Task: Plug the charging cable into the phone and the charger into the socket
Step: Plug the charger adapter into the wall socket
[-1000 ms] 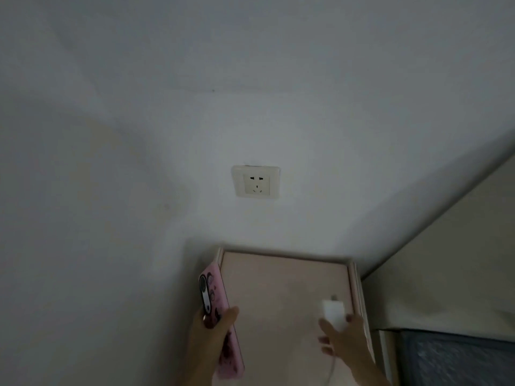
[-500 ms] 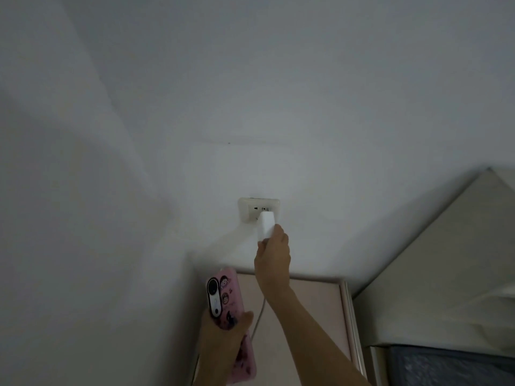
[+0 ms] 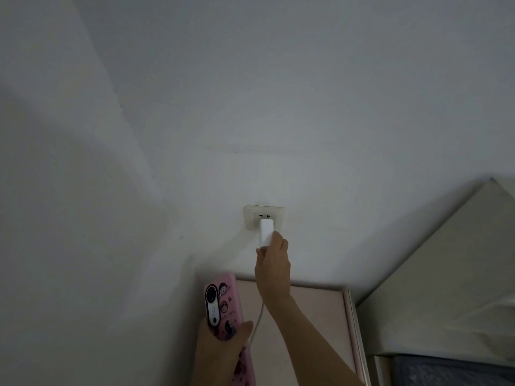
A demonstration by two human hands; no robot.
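A cream wall socket (image 3: 250, 218) sits on the white wall above a small cabinet. The white charger (image 3: 266, 229) stands against the socket's face, and my right hand (image 3: 273, 260) grips its lower end. Its white cable (image 3: 258, 320) hangs down from under that hand toward the phone. My left hand (image 3: 217, 349) holds the phone (image 3: 223, 305) upright at the bottom, back side toward me, in a pink case with cartoon stickers. The phone's lower end is hidden by my hand.
A pale pink cabinet top (image 3: 315, 324) lies below the socket, with a raised edge (image 3: 351, 324) on its right. A beige slanted surface (image 3: 446, 274) rises at the right, and dark fabric (image 3: 457, 371) shows at the bottom right corner.
My right hand lifted the charger off the cabinet top and brought it up to the socket, where it now rests against the face. My left hand raised the phone slightly.
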